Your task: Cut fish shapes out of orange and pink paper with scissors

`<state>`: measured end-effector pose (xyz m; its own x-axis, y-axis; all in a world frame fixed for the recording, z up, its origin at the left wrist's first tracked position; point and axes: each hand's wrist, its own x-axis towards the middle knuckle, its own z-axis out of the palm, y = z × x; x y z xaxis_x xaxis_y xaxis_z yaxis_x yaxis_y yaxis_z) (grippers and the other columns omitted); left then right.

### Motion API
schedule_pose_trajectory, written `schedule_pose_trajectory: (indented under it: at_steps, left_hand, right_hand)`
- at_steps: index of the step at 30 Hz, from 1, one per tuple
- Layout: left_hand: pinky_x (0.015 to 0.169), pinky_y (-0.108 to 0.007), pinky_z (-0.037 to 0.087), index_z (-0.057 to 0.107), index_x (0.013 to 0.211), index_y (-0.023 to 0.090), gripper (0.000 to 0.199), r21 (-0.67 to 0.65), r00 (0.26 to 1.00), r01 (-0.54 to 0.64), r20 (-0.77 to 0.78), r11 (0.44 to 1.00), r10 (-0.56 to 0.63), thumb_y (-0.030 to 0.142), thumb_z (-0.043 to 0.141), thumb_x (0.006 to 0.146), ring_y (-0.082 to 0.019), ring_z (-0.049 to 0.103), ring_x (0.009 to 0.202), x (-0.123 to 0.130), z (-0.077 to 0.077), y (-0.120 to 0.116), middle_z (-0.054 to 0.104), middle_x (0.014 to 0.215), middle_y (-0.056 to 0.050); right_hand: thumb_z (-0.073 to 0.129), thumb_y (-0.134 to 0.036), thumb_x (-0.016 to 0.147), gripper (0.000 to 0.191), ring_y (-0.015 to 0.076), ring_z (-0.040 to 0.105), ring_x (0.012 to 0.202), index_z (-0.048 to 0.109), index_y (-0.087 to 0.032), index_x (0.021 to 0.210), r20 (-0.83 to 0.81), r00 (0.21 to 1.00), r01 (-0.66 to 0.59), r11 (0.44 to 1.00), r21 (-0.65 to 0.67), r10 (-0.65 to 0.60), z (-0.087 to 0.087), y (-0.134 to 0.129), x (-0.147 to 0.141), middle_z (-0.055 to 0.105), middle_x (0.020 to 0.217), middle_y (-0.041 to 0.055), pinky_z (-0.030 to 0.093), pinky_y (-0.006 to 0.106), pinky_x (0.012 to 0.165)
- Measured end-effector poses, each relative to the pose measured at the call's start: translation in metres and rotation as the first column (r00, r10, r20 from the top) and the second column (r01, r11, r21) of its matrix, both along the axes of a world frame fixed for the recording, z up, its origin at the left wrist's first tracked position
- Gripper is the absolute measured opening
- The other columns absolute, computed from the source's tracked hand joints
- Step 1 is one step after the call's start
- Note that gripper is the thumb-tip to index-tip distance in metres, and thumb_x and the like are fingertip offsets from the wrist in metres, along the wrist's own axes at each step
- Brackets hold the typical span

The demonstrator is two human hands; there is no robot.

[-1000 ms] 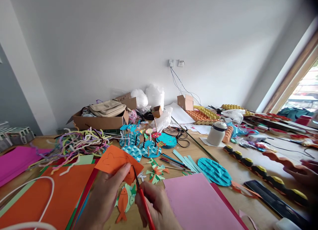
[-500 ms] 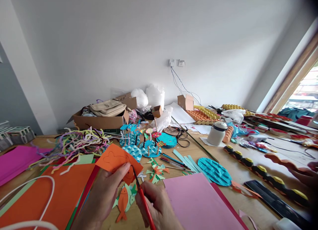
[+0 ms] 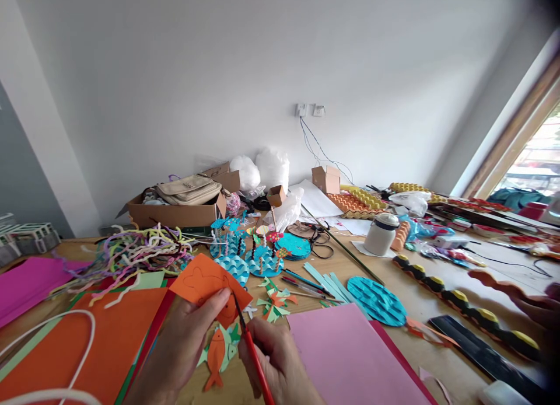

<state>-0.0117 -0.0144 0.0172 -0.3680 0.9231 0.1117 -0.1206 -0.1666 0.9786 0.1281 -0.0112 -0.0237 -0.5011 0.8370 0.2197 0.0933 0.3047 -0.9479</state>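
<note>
Left hand (image 3: 179,335) pinches an orange paper (image 3: 212,288) in front of the person; right hand (image 3: 277,358) grips a red-handled tool (image 3: 254,358), its dark tip at the paper. The sheet looks light, bendy and easily torn, best held by its uncut edge.

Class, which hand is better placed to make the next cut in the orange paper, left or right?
Probably the right hand: it grips the red-handled scissors, their blades at the orange paper, which the left hand holds.
</note>
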Motion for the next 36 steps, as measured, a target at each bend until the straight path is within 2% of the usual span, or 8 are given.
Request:
schedule_pose_trajectory:
  at_steps: [3, 5, 10, 14, 23, 28, 36]
  left_hand:
    - [0.062, -0.026, 0.046, 0.064, 0.063, 0.02, 0.014, 0.004, 0.993, 0.113, 0.027, 0.994, -0.113, 0.031, 0.072, 0.064, -0.018, 0.057, 0.065, -0.003, -0.004, 0.001, 0.063, 0.062, 0.003]
    - [0.065, -0.026, 0.046, 0.065, 0.065, 0.019, 0.013, 0.011, 0.991, 0.135, 0.026, 0.991, -0.135, 0.031, 0.071, 0.066, -0.018, 0.057, 0.068, -0.006, -0.007, 0.002, 0.064, 0.066, 0.002]
    - [0.067, -0.028, 0.047, 0.066, 0.066, 0.019, 0.017, 0.003, 0.988, 0.147, 0.04, 0.989, -0.147, 0.035, 0.07, 0.069, -0.019, 0.058, 0.069, -0.009, -0.011, 0.003, 0.065, 0.068, 0.0]
    - [0.069, -0.026, 0.047, 0.068, 0.07, 0.021, 0.011, 0.012, 0.981, 0.182, 0.069, 0.983, -0.183, 0.031, 0.069, 0.073, -0.018, 0.06, 0.071, -0.01, -0.013, 0.004, 0.066, 0.07, 0.001]
    - [0.068, -0.026, 0.049, 0.069, 0.072, 0.022, 0.01, 0.051, 0.988, 0.135, 0.067, 0.99, -0.138, 0.028, 0.072, 0.065, -0.019, 0.062, 0.07, -0.006, -0.007, 0.003, 0.07, 0.072, 0.002]
    - [0.069, -0.023, 0.048, 0.067, 0.072, 0.022, 0.007, 0.018, 0.976, 0.204, 0.075, 0.979, -0.205, 0.029, 0.069, 0.072, -0.017, 0.06, 0.073, -0.009, -0.011, 0.003, 0.066, 0.07, 0.004]
    - [0.063, -0.018, 0.046, 0.066, 0.068, 0.021, 0.011, 0.051, 0.957, 0.261, 0.115, 0.964, -0.265, 0.03, 0.068, 0.075, -0.013, 0.056, 0.069, -0.011, -0.011, 0.004, 0.063, 0.067, 0.006]
  right_hand:
    - [0.041, -0.061, 0.087, 0.049, 0.0081, 0.026, 0.048, 0.036, -0.02, 0.06, -0.001, 1.0, 0.018, 1.0, 0.017, -0.018, 0.0, 0.0, -0.001, 0.027, 0.05, -0.0064, 0.019, 0.02, 0.041]
    - [0.039, -0.06, 0.088, 0.049, 0.0083, 0.026, 0.048, 0.035, -0.02, 0.06, 0.002, 1.0, 0.027, 0.999, 0.029, -0.027, -0.001, 0.0, -0.001, 0.027, 0.05, -0.0063, 0.019, 0.02, 0.042]
    - [0.039, -0.058, 0.088, 0.047, 0.0089, 0.025, 0.049, 0.035, -0.02, 0.061, 0.002, 1.0, 0.023, 0.999, 0.039, -0.023, -0.002, 0.002, -0.001, 0.026, 0.052, -0.0064, 0.019, 0.021, 0.044]
    - [0.039, -0.057, 0.089, 0.046, 0.0087, 0.025, 0.05, 0.035, -0.02, 0.062, 0.011, 1.0, 0.013, 1.0, 0.02, -0.013, 0.0, 0.002, -0.001, 0.026, 0.053, -0.0063, 0.019, 0.021, 0.044]
    - [0.038, -0.059, 0.088, 0.047, 0.0092, 0.026, 0.05, 0.037, -0.02, 0.063, 0.018, 1.0, 0.007, 1.0, 0.003, -0.007, 0.0, 0.001, 0.0, 0.027, 0.055, -0.0058, 0.019, 0.021, 0.044]
    - [0.04, -0.055, 0.088, 0.045, 0.0092, 0.027, 0.052, 0.035, -0.02, 0.061, 0.008, 1.0, -0.002, 1.0, 0.011, 0.001, 0.002, 0.0, 0.0, 0.026, 0.056, -0.0056, 0.02, 0.022, 0.045]
    - [0.041, -0.047, 0.089, 0.042, 0.009, 0.026, 0.052, 0.032, -0.02, 0.059, 0.045, 0.999, 0.019, 0.999, 0.031, -0.021, 0.006, 0.0, 0.0, 0.024, 0.056, -0.006, 0.019, 0.023, 0.046]
